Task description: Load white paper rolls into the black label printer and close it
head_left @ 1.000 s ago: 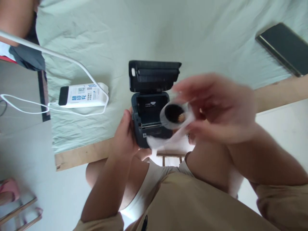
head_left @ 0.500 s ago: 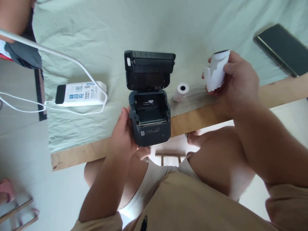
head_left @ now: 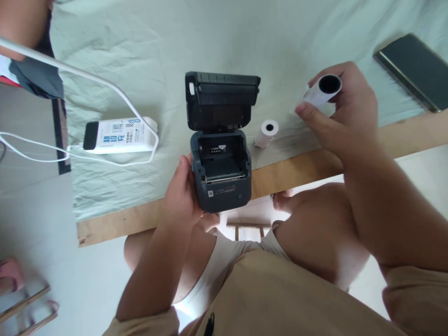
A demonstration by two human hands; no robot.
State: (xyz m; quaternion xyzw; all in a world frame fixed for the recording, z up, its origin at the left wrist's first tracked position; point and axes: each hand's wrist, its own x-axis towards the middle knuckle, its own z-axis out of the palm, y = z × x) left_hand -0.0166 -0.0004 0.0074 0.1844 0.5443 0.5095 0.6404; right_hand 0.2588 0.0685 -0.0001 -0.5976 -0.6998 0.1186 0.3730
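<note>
Held roll (head_left: 319,94): turned since the earlier frame — dark hollow end now upper right; long axis runs lower left to upper right.
Dark printer (head_left: 224,198): frame centre, bay open; lid (head_left: 220,105) raised toward frame top, front toward frame bottom.
Left hand (head_left: 182,198): grasping the printer's left side.
Right hand (head_left: 350,112): grasping the held roll, right of centre.
Small roll (head_left: 266,134): white, on green cloth (head_left: 168,60), between printer and right hand.

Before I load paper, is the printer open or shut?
Open: the printer's lid stands up and back, exposing the bay, with no roll in it.
</note>
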